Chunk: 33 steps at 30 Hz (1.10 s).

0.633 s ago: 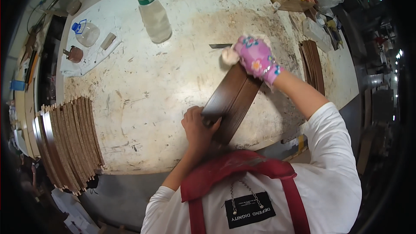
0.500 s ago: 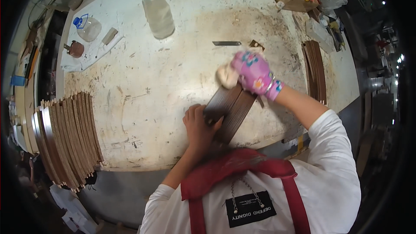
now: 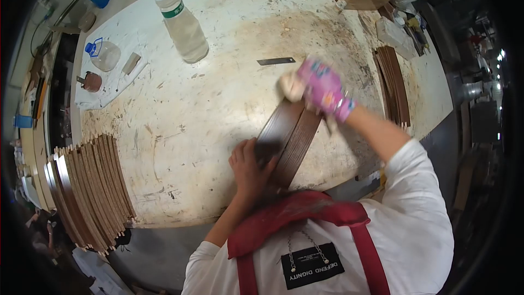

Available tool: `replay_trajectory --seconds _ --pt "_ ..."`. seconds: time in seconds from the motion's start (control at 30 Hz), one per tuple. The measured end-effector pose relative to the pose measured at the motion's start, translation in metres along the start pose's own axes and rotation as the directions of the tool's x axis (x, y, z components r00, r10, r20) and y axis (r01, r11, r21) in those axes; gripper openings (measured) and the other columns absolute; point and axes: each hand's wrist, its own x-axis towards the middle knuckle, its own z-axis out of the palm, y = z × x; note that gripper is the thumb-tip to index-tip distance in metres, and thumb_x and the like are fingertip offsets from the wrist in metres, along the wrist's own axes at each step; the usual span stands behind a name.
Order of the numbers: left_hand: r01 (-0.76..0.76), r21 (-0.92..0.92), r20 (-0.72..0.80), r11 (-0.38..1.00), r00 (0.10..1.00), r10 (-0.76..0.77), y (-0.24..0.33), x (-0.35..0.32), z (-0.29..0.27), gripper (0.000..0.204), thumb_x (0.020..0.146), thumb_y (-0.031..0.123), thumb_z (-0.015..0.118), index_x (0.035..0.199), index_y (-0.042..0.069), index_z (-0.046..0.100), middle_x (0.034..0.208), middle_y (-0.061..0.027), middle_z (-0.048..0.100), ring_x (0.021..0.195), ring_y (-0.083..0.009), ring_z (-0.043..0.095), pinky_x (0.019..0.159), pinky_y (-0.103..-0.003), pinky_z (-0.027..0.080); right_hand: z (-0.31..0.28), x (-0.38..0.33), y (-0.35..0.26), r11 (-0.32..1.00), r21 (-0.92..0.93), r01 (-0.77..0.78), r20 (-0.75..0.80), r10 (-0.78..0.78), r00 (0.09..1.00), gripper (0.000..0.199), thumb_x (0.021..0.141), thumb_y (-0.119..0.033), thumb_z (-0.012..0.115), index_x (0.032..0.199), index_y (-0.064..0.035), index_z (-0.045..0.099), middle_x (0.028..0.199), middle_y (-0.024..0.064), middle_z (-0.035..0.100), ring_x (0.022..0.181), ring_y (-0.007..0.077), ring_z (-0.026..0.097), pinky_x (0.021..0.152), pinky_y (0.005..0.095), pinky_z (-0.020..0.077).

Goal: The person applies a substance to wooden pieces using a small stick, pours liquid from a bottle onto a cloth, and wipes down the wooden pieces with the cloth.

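Left hand: the bare left hand point(image 3: 248, 166) presses flat on the near end of the dark brown curved wooden strips point(image 3: 288, 137), fingers spread, pinning them rather than gripping.
Strips: two narrow veneer-like pieces side by side, lying slantwise on the worn white bench point(image 3: 191, 131), close to its near edge and running away to the right.
Right hand: the right hand in a pink patterned glove point(image 3: 323, 88) is closed on a pale wad of cloth point(image 3: 291, 86) at the strips' far end; it is blurred.
Doing it well: judging from this, rubbing goes best with long strokes along the grain, even pressure, and the pinning hand kept firm.
Left edge: a fanned stack of similar brown strips point(image 3: 87, 188).
Right edge: another bundle of dark strips point(image 3: 394, 84).
Far side: a clear plastic bottle with white cap point(image 3: 183, 24); a small flat metal blade point(image 3: 275, 61).
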Motion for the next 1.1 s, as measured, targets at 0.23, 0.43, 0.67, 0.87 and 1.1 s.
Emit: replay_trajectory --seconds 0.23,0.43,0.67,0.87,1.1 --pt "0.073 -0.005 -0.024 0.997 0.997 -0.073 -0.003 -0.004 0.000 0.062 0.069 0.027 0.075 0.119 0.004 0.046 0.115 -0.0172 0.048 0.107 -0.0348 0.046 0.090 -0.047 0.033 -0.037 0.062 -0.102 0.719 -0.683 -0.125 0.193 0.343 0.919 0.032 0.068 -0.018 0.065 0.099 -0.0092 0.058 0.090 0.0109 0.060 0.085 0.0231 0.061 0.079 0.0418 0.0472" --pt "0.039 -0.046 0.005 0.998 0.999 -0.039 0.002 -0.001 0.001 0.064 0.067 0.024 0.077 0.119 0.004 0.045 0.116 -0.0168 0.049 0.107 -0.0346 0.047 0.090 -0.046 0.034 -0.015 0.021 -0.002 0.790 -0.581 -0.196 0.480 0.528 0.701 0.022 0.070 -0.024 0.066 0.084 -0.0085 0.059 0.096 0.0133 0.057 0.090 0.0239 0.058 0.082 0.0403 0.0476" --pt "0.075 -0.012 -0.047 0.997 0.996 -0.076 -0.009 -0.008 0.003 0.064 0.063 0.019 0.079 0.115 0.004 0.046 0.113 -0.0160 0.050 0.104 -0.0342 0.048 0.087 -0.045 0.036 -0.019 0.088 -0.152 0.689 -0.620 -0.376 0.431 0.699 0.570 0.021 0.080 -0.025 0.057 0.091 -0.0071 0.059 0.093 0.0139 0.060 0.086 0.0264 0.059 0.076 0.0402 0.0472" --pt "-0.013 -0.012 -0.037 1.000 0.999 0.013 0.001 -0.001 -0.004 0.060 0.063 0.013 0.077 0.113 0.003 0.047 0.109 -0.0172 0.051 0.100 -0.0358 0.048 0.085 -0.043 0.037 -0.049 0.020 -0.030 0.647 -0.437 -0.625 0.012 0.699 0.715 0.024 0.079 -0.018 0.056 0.101 -0.0085 0.059 0.095 0.0132 0.059 0.086 0.0247 0.061 0.073 0.0387 0.0497" --pt "-0.033 -0.011 -0.046 0.999 0.998 0.032 0.000 0.002 -0.001 0.060 0.066 0.017 0.076 0.116 0.004 0.046 0.110 -0.0147 0.050 0.102 -0.0341 0.046 0.085 -0.043 0.034 -0.008 0.051 -0.098 0.865 -0.502 0.030 0.294 0.138 0.946 0.027 0.065 -0.019 0.063 0.092 -0.0159 0.063 0.099 0.0094 0.059 0.097 0.0251 0.059 0.084 0.0397 0.0486"
